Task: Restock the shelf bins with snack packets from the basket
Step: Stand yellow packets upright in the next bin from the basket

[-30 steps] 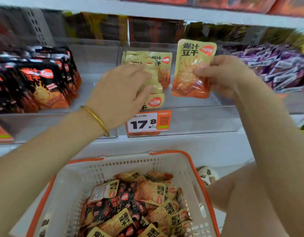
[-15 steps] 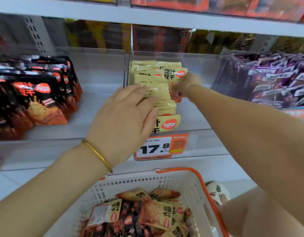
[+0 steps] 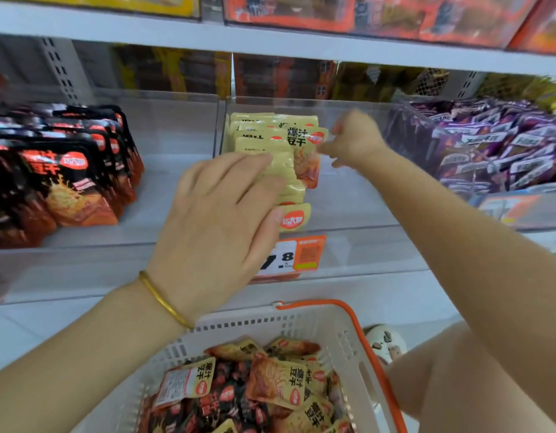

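Yellow packets (image 3: 272, 142) line the clear bin (image 3: 348, 210); the basket (image 3: 340, 337) holds more

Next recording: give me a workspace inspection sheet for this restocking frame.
Surface: clear middle bin, partly filled.
Job's things: row of yellow packets in the middle bin; basket below, holding loose packets, yellow and black.
Clutter: black packets in the left bin; purple packets in the right bin; price tag on the bin front.
Grippers: left hand flat on the yellow row; right hand at the front-facing packet, fingers blurred, grip unclear.
Cables: nothing seen.
Surroundings: upper shelf with boxed goods; shoe beside the basket.
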`<state>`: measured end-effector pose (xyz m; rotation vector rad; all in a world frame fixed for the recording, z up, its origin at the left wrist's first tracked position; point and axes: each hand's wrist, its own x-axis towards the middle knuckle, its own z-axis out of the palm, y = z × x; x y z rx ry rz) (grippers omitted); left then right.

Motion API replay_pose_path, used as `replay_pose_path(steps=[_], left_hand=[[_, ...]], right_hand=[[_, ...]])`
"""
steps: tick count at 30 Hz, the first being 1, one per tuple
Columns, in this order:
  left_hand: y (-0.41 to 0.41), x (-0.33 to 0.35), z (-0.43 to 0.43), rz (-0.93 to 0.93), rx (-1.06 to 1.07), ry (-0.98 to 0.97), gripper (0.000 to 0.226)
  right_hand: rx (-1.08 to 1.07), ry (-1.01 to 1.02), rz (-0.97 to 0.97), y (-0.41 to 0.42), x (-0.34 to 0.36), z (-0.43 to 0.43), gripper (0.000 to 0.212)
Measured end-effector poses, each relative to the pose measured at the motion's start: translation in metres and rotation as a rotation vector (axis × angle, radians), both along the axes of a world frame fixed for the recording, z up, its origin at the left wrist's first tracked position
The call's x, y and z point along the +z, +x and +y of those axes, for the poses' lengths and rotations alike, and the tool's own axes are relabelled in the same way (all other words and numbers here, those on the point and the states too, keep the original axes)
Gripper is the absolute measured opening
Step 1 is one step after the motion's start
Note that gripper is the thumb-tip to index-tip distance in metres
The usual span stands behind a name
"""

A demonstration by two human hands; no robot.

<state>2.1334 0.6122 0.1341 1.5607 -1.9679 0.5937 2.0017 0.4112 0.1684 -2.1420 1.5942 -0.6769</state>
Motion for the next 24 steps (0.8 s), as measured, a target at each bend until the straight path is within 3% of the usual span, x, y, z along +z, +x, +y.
replay_pose_path(steps=[3, 5, 7, 9, 11, 12, 15, 17, 20, 24], left_hand=[[-0.013, -0.009, 0.031, -0.079, -0.115, -0.049, 0.032], [-0.015, -0.029, 0.048, -0.132, -0.182, 0.050, 0.029], [-0.016, -0.054, 0.058, -0.196, -0.186, 0.236, 0.026], [-0.016, -0.077, 0.063, -0.231, -0.132, 0.452, 0.026], [-0.014, -0.094, 0.064, -0.233, -0.088, 0.638, 0.031], [-0.013, -0.099, 0.063, -0.237, -0.068, 0.712, 0.035], [-0.006, -0.108, 0.063, -0.249, -0.039, 0.807, 0.041], [-0.004, -0.108, 0.063, -0.259, -0.019, 0.828, 0.038], [0.000, -0.111, 0.060, -0.270, 0.025, 0.876, 0.031], [0.003, -0.112, 0.060, -0.254, 0.029, 0.873, 0.032]], right_hand=[[0.215, 0.032, -0.323, -0.040, 0.024, 0.083, 0.017], [0.381, 0.195, -0.356, -0.060, 0.014, 0.133, 0.011], [0.471, 0.481, -0.192, -0.063, -0.028, 0.160, 0.006], [0.494, 0.686, 0.166, -0.050, -0.088, 0.165, 0.010], [0.547, 0.656, 0.560, -0.039, -0.162, 0.157, 0.015], [0.564, 0.604, 0.664, -0.035, -0.199, 0.153, 0.017], [0.452, 0.621, 0.683, -0.035, -0.291, 0.149, 0.018], [0.386, 0.556, 0.727, -0.041, -0.336, 0.153, 0.041], [0.369, 0.433, 0.872, -0.048, -0.375, 0.160, 0.053], [0.292, 0.400, 0.819, -0.044, -0.384, 0.161, 0.042]])
